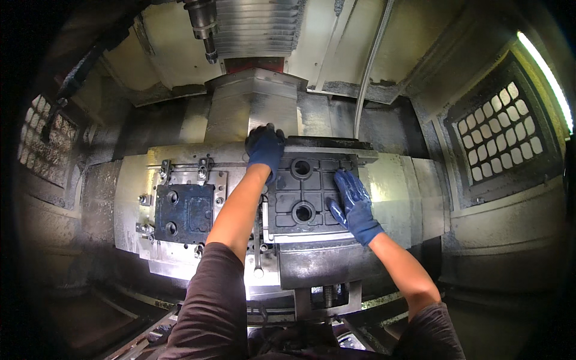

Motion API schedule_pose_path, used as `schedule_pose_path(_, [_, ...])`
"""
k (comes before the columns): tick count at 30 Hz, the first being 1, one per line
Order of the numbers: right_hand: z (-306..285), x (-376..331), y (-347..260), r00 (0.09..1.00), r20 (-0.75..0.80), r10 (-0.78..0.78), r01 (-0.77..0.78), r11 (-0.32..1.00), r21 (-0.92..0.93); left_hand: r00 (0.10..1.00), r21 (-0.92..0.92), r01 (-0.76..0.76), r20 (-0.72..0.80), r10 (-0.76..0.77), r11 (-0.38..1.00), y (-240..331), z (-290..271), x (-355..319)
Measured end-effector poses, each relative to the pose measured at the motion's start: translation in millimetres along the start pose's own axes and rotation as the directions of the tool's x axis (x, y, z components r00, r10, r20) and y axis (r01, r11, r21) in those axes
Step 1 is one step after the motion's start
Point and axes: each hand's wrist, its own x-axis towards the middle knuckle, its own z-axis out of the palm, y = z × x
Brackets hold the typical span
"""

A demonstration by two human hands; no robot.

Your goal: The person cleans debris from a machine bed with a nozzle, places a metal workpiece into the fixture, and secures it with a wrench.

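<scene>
Blue-gloved hands are working mid-frame: left hand (264, 148) is gripping the ribbed plate (303, 192) at its top edge, right hand (354, 207) is pressing flat, fingers spread, on its right side

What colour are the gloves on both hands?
Dark blue, on the left hand and the right hand; head view.
</scene>
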Motion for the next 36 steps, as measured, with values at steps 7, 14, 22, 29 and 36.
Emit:
schedule_pose_path(7, [1,3,-4,0.999,-0.022,0.023,-0.024,0.999,-0.023,0.999,-0.026,-0.048,-0.025,0.047,0.999,6,-5,-1])
schedule_pose_path(14, [0,0,-10,0.98,-0.175,0.1,-0.105,0.994,-0.022,0.99,-0.164,-0.079,-0.126,0.059,0.983,-28,-12,-63])
schedule_pose_path(22, [19,-20,50,0.576,0.357,0.735,-0.81,0.456,0.369,0.829,-0.404,0.421,0.535,-0.163,0.812,-23,-13,-151])
schedule_pose_path(29, [-30,0,9,0.621,0.518,0.589,-0.652,0.021,0.758,0.941,-0.628,0.303,0.317,-0.119,0.716,-21,-30,-163])
schedule_pose_path(36, [-19,-9,-180,0.704,0.658,0.268,-0.706,0.163,0.689,0.988,-0.875,0.136,0.088,-0.124,0.464,-38,-227,-338])
